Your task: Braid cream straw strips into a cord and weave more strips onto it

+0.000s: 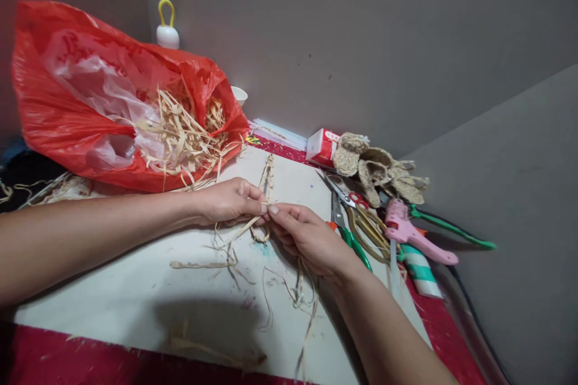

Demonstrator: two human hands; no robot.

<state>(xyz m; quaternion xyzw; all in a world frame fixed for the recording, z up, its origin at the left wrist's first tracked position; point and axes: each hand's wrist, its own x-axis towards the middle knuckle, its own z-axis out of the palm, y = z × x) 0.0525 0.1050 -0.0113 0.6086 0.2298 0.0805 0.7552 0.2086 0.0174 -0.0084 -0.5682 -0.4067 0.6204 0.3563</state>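
Note:
My left hand [237, 200] and my right hand [307, 234] meet over the middle of the white board [135, 289]. Both are closed, thumbs and fingertips pinching a braided straw cord where the two hands touch. The braid [267, 174] runs away from me in a narrow loop beyond the fingers. Loose strands [246, 227] hang below the left fingers, and thin ends [311, 313] trail from under the right hand. The exact spot of the pinch is partly hidden by the thumbs. A short straw piece [198, 264] lies on the board nearby.
A red plastic bag [67, 132] full of straw strips [185, 138] stands at back left. Along the right lie scissors [359, 246], a pink glue gun [415, 234], a green-and-white roll [422, 271] and woven straw pieces [379, 168]. A red-and-white box [321, 147] sits by the wall.

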